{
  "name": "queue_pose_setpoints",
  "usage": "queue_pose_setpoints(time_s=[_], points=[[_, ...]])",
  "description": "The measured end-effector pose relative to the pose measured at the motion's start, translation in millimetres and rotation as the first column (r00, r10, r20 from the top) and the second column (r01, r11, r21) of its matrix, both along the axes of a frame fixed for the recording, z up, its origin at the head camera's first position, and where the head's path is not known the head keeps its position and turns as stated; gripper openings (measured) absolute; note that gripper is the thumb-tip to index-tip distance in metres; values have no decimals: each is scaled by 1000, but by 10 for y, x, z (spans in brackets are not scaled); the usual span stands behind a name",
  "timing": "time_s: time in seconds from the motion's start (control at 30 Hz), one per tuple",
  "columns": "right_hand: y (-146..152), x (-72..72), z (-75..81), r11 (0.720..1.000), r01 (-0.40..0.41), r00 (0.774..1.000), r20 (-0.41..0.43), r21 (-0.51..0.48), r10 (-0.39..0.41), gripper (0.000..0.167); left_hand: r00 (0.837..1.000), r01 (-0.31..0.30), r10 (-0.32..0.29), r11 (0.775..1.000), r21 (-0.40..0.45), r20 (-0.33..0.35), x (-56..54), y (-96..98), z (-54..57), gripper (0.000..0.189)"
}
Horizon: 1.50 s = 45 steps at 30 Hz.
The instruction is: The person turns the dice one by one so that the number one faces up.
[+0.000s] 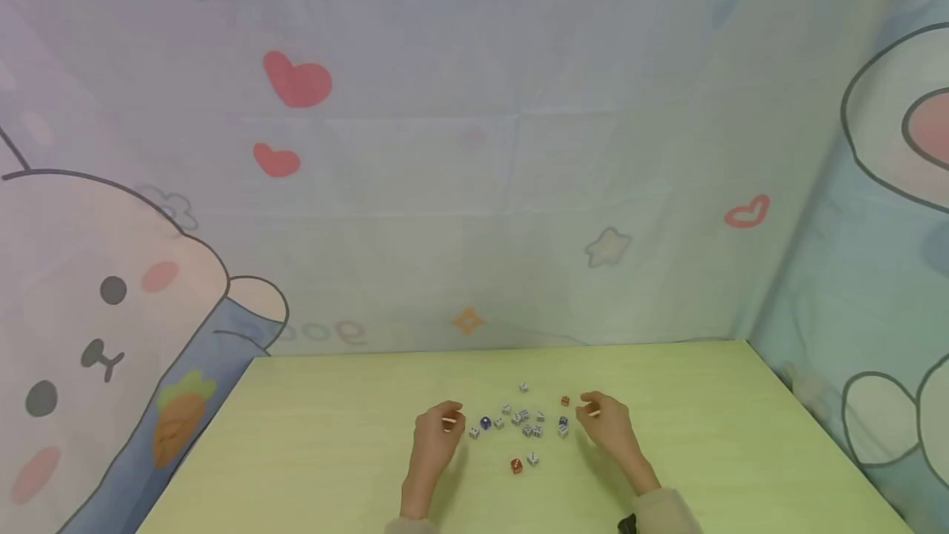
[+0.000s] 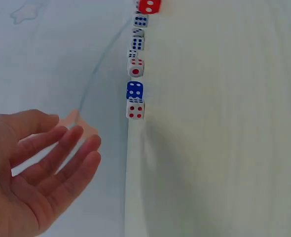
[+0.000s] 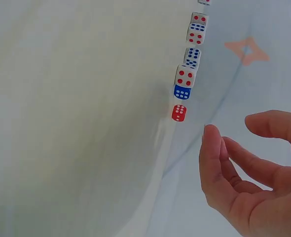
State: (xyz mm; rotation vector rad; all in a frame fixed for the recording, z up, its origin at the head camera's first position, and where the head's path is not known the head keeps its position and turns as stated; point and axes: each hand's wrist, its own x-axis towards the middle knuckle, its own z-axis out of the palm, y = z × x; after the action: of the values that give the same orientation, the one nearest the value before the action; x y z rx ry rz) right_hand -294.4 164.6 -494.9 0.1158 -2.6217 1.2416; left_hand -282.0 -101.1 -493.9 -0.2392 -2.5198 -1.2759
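Loose dice lie scattered on the table between my two hands. Most are white, such as the white die at the front. One blue die is at the left of the group, and another blue die at the right. A red die sits near the front; a second red die lies close to the right hand. My left hand hovers left of the dice, fingers loosely bent and holding nothing. On the other side, my right hand is likewise relaxed, thumb apart from the fingers.
The pale yellow-green table reaches back to a hanging cloth printed with hearts, stars and a cartoon animal. More printed cloth borders the right side. Something small and black shows by the right sleeve.
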Motion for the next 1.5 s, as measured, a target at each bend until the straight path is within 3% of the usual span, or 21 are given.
queue_pose_setpoints(time_s=[0.13, 0.33, 0.6, 0.83, 1.03, 1.27, 1.5], points=[[23, -14, -13, 995, 11, 997, 80, -99, -3, 28, 997, -54, 50, 996, 75, 60, -10, 9, -14, 22], [50, -39, -46, 983, 38, 983, 181, -180, -5, 27, 994, -81, 73, 992, 94, 85, -1, 44, -44, 18], [51, -67, -39, 979, 34, 976, 220, -202, 12, 27, 980, -102, 81, 988, 111, 180, -42, 88, -144, 18], [45, -110, -12, 977, 21, 965, 258, -213, 36, 27, 978, -97, 81, 992, 78, 191, -97, 123, -189, 19], [63, -174, -31, 979, 27, 957, 289, -204, 34, 28, 964, -115, 98, 992, 56, 245, -131, 133, -207, 19], [100, -250, -41, 978, 40, 943, 332, -204, 31, 29, 939, -122, 104, 992, 34, 326, -162, 125, -181, 18], [118, -337, -93, 978, 52, 930, 367, -204, 27, 29, 934, -104, 96, 995, 4, 345, -167, 131, -141, 12]])
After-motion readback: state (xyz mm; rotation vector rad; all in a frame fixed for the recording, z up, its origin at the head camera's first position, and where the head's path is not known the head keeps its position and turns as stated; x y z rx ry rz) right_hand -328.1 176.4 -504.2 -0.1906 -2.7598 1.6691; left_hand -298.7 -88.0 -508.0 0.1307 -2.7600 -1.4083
